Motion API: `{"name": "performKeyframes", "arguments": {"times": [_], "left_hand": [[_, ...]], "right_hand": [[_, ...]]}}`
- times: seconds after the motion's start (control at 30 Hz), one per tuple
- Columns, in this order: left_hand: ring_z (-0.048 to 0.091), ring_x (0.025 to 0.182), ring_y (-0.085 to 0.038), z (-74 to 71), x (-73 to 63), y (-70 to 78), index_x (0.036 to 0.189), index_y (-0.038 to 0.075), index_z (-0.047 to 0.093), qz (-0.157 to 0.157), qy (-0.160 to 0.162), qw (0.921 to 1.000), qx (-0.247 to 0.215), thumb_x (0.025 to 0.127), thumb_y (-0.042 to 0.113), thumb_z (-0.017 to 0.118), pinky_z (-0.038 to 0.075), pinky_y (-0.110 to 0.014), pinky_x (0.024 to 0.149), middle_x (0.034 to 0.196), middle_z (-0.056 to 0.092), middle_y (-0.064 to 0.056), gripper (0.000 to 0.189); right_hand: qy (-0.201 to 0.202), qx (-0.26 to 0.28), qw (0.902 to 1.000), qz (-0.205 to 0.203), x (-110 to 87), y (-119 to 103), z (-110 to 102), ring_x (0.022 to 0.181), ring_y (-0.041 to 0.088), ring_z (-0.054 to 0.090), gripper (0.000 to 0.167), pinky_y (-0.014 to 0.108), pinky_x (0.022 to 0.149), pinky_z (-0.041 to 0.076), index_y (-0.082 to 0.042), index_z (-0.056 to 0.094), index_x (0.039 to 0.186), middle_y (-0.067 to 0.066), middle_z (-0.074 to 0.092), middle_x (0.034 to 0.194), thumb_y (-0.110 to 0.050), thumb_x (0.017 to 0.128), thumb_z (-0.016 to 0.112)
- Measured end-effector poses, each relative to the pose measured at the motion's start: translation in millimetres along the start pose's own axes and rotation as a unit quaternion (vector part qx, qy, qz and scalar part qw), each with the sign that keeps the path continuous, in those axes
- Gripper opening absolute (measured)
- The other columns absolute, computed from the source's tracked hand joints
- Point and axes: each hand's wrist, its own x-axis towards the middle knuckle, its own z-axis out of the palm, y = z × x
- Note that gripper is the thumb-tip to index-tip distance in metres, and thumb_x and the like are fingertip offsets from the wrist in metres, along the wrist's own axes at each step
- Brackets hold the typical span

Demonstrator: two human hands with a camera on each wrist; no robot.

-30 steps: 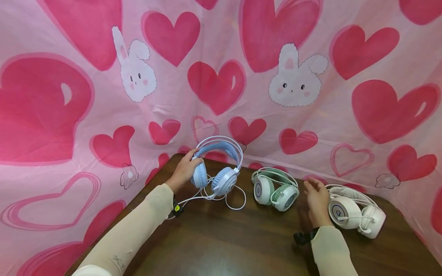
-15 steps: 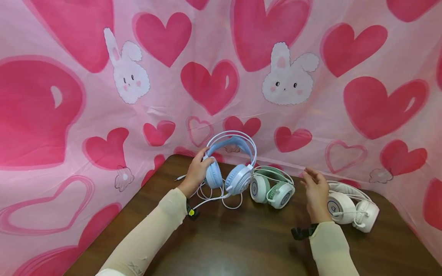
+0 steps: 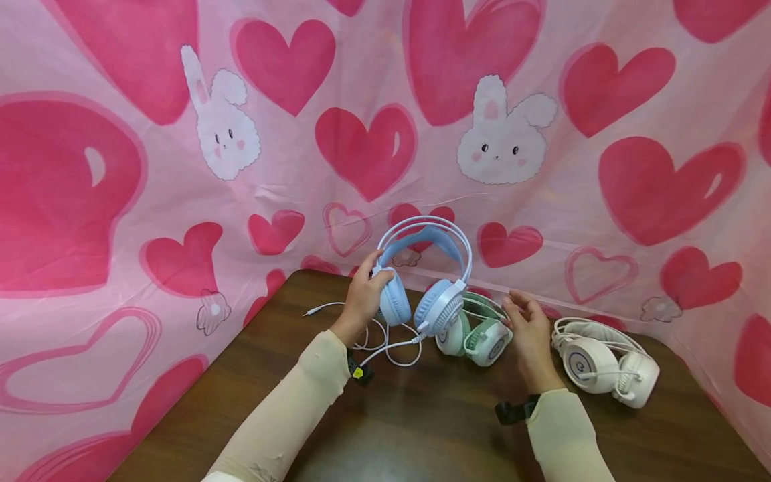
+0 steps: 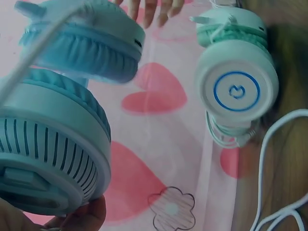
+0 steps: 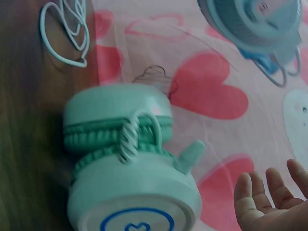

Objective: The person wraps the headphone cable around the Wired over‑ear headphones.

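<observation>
My left hand [image 3: 363,294] grips the blue-padded headphones [image 3: 440,301] by the left side, where the headband meets the ear cup. They are raised upright above the table, and their right ear cup overlaps the green-padded headphones [image 3: 490,341] in the head view. Fingers of my left hand [image 4: 91,216] show under the ear cup in the left wrist view. My right hand [image 3: 529,335] hovers between the green-padded headphones and the white headphones [image 3: 587,365], holding nothing. In the right wrist view its fingers [image 5: 272,192] are extended and loosely bent beside the green pair.
A white cable [image 3: 391,345] lies in loops on the brown wooden table [image 3: 421,415], its plug [image 3: 308,312] toward the left. Behind the table hangs a pink cloth [image 3: 434,181] printed with hearts and rabbits. Each wrist wears a black strap.
My left hand has carried the blue-padded headphones to the right and higher, from beside the green pair to partly in front of it. My right hand has shifted slightly left.
</observation>
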Motion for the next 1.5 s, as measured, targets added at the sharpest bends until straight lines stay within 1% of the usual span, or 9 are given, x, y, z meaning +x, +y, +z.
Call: {"name": "performKeyframes", "arguments": {"times": [0.3, 0.43, 0.57, 0.73, 0.87, 1.07, 1.17, 1.3, 1.5], "left_hand": [[0.054, 0.106, -0.028, 14.6, -12.8, 1.8, 0.143, 0.024, 0.046, -0.013, 0.019, 0.9995, 0.021, 0.086, 0.033, 0.056, 0.041, -0.046, 0.095, 0.122, 0.059, -0.010, 0.058], [0.054, 0.107, -0.027, 19.0, -16.5, -1.7, 0.144, 0.022, 0.046, 0.004, 0.023, 0.9992, 0.033, 0.086, 0.031, 0.057, 0.041, -0.046, 0.095, 0.122, 0.059, -0.008, 0.059], [0.054, 0.108, -0.025, 25.3, -16.8, -5.2, 0.144, 0.018, 0.046, 0.031, 0.026, 0.9978, 0.052, 0.085, 0.030, 0.057, 0.041, -0.045, 0.095, 0.119, 0.059, -0.007, 0.060], [0.053, 0.106, -0.025, 35.8, -14.6, -5.0, 0.143, 0.017, 0.046, 0.054, 0.033, 0.9958, 0.066, 0.084, 0.031, 0.058, 0.042, -0.045, 0.092, 0.116, 0.056, -0.009, 0.062], [0.052, 0.104, -0.025, 45.3, -14.7, -4.1, 0.144, 0.019, 0.043, 0.061, 0.035, 0.9950, 0.071, 0.085, 0.032, 0.057, 0.042, -0.045, 0.089, 0.117, 0.054, -0.012, 0.062], [0.052, 0.105, -0.027, 51.3, -22.4, -4.2, 0.146, 0.018, 0.038, 0.067, 0.047, 0.9917, 0.099, 0.085, 0.034, 0.057, 0.044, -0.045, 0.089, 0.122, 0.050, -0.013, 0.066], [0.052, 0.108, -0.028, 51.0, -24.3, -3.3, 0.149, 0.019, 0.032, 0.067, 0.032, 0.9913, 0.109, 0.087, 0.038, 0.057, 0.044, -0.047, 0.091, 0.127, 0.047, -0.012, 0.069], [0.052, 0.114, -0.030, 48.7, -28.9, -2.9, 0.152, 0.018, 0.023, 0.065, -0.021, 0.9891, 0.130, 0.091, 0.049, 0.055, 0.042, -0.050, 0.095, 0.134, 0.042, -0.013, 0.076], [0.041, 0.131, -0.027, 38.1, -30.1, -1.0, 0.154, 0.017, 0.018, 0.103, -0.092, 0.9760, 0.168, 0.093, 0.060, 0.048, 0.035, -0.051, 0.105, 0.143, 0.039, -0.013, 0.081]], "right_hand": [[-0.085, 0.016, 0.9962, -0.007, -22.0, 3.2, 19.2, 0.103, 0.012, 0.060, 0.050, 0.039, 0.087, 0.052, -0.001, 0.039, 0.140, 0.012, 0.048, 0.127, -0.026, 0.100, 0.055], [-0.136, 0.035, 0.9900, -0.008, -33.6, 4.8, 29.3, 0.104, 0.014, 0.060, 0.054, 0.044, 0.086, 0.052, -0.002, 0.031, 0.145, 0.016, 0.045, 0.132, -0.027, 0.102, 0.050], [-0.160, 0.055, 0.9856, -0.005, -41.9, 6.7, 37.0, 0.101, 0.012, 0.060, 0.055, 0.049, 0.084, 0.051, -0.002, 0.024, 0.149, 0.019, 0.042, 0.131, -0.025, 0.104, 0.045], [-0.173, 0.091, 0.9807, -0.010, -45.1, 8.6, 40.8, 0.107, 0.011, 0.056, 0.060, 0.047, 0.083, 0.053, -0.002, 0.015, 0.151, 0.020, 0.033, 0.142, -0.027, 0.105, 0.042], [-0.187, 0.114, 0.9755, -0.021, -44.0, 8.8, 42.2, 0.109, 0.014, 0.055, 0.066, 0.042, 0.079, 0.055, -0.006, 0.013, 0.152, 0.017, 0.033, 0.142, -0.031, 0.102, 0.049], [-0.190, 0.074, 0.9788, -0.015, -43.1, 4.4, 49.6, 0.102, 0.014, 0.057, 0.075, 0.034, 0.076, 0.055, -0.011, 0.010, 0.153, 0.019, 0.036, 0.134, -0.027, 0.098, 0.058], [-0.179, 0.057, 0.9821, -0.013, -39.0, -0.1, 53.0, 0.103, 0.015, 0.055, 0.069, 0.032, 0.078, 0.054, -0.011, 0.015, 0.152, 0.017, 0.041, 0.129, -0.018, 0.098, 0.057], [-0.163, 0.017, 0.9860, -0.032, -36.7, -8.4, 48.1, 0.102, 0.016, 0.054, 0.063, 0.027, 0.078, 0.051, -0.012, 0.021, 0.151, 0.013, 0.045, 0.123, -0.014, 0.097, 0.055], [-0.151, -0.008, 0.9866, -0.063, -32.1, -23.6, 31.3, 0.104, 0.016, 0.053, 0.065, 0.023, 0.079, 0.051, -0.014, 0.020, 0.154, 0.013, 0.044, 0.127, -0.017, 0.098, 0.053]]}}
